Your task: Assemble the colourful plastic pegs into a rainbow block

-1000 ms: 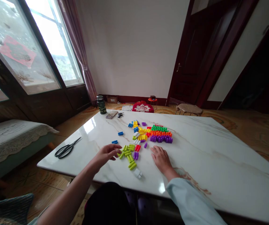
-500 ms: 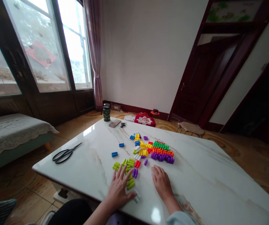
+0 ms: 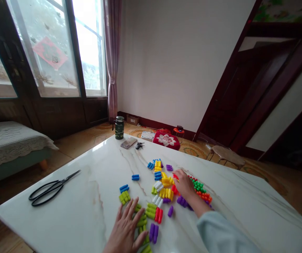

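Observation:
Many small coloured plastic pegs lie in the middle of a white marble table (image 3: pixel 69 211). My left hand (image 3: pixel 126 228) rests flat with fingers spread beside a loose group of lime-green pegs (image 3: pixel 143 219). My right hand (image 3: pixel 184 183) reaches forward over the joined mat of green, orange and purple pegs (image 3: pixel 202 191), with its fingertips at the red and yellow pegs (image 3: pixel 166 182); the fingers curl down and what they hold, if anything, is hidden. Blue pegs (image 3: pixel 124 188) lie apart to the left.
Black scissors (image 3: pixel 51 188) lie near the table's left edge. A camouflage flask (image 3: pixel 119 127), a phone (image 3: pixel 129 142) and keys (image 3: pixel 139 144) sit at the far corner. A low bed (image 3: pixel 11 140) stands to the left, a red cushion (image 3: pixel 166 139) and stool (image 3: pixel 228 153) on the floor beyond.
My right hand has moved forward from the near table onto the peg cluster. My left hand stays flat by the lime-green pegs. The camera has come closer and lower.

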`<state>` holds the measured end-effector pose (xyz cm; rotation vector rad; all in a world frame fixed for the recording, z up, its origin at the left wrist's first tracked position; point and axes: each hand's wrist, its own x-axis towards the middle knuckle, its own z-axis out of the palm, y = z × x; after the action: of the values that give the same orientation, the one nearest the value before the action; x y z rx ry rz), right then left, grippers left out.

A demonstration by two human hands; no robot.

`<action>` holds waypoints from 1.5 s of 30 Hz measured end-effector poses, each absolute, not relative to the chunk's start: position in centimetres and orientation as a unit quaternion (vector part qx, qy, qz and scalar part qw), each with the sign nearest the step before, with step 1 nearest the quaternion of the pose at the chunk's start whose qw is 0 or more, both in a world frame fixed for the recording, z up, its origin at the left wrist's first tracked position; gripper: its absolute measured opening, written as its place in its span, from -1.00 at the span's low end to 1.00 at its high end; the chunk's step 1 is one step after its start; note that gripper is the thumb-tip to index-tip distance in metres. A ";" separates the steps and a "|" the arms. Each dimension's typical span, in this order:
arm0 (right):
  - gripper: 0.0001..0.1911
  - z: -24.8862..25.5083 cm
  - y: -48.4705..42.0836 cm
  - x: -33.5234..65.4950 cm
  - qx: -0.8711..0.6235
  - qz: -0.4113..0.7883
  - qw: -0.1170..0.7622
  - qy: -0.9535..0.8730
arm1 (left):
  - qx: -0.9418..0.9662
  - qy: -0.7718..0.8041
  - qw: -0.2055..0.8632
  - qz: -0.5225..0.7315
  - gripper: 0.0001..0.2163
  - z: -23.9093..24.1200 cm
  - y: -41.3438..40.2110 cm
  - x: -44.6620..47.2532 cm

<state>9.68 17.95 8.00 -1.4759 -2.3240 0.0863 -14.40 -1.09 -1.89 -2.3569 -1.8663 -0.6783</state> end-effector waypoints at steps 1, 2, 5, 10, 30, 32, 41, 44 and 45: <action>-0.57 7.9 20.5 9.1 -0.549 0.044 0.178 -0.816 | -0.768 -0.599 0.054 -0.221 -0.48 -2.0 -1.0 -14.5; -0.51 7.6 22.7 8.5 -0.576 0.059 0.163 -0.799 | -0.771 -0.592 0.080 -0.220 -0.47 -2.1 -0.9 -14.7; -0.51 6.4 27.7 6.9 -0.623 0.080 0.151 -0.764 | -0.778 -0.573 0.155 -0.205 -0.44 -2.6 -0.4 -15.2; -0.66 4.4 30.2 4.5 -0.678 0.111 0.143 -0.712 | -0.781 -0.550 0.244 -0.169 -0.52 -3.7 0.3 -15.8; -0.66 3.9 28.0 -0.7 -0.730 0.101 0.121 -0.665 | -0.765 -0.543 0.304 -0.165 -0.57 -4.8 0.8 -15.8; -0.68 3.6 27.9 -0.6 -0.730 0.095 0.125 -0.665 | -0.764 -0.546 0.294 -0.176 -0.58 -5.0 0.8 -15.9; -0.72 2.8 28.2 1.1 -0.714 0.083 0.139 -0.681 | -0.753 -0.545 0.301 -0.211 -0.63 -4.8 1.0 -15.6; -0.67 2.6 28.3 1.5 -0.707 0.085 0.145 -0.687 | -0.748 -0.556 0.288 -0.222 -0.63 -4.5 0.8 -15.4; -0.66 2.6 28.2 1.7 -0.706 0.087 0.146 -0.687 | -0.747 -0.558 0.283 -0.224 -0.62 -4.5 0.8 -15.3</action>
<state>1.65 28.23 2.58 -2.0333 -1.9782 0.2500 -15.34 0.79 -4.46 -2.0008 -1.4947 -0.5999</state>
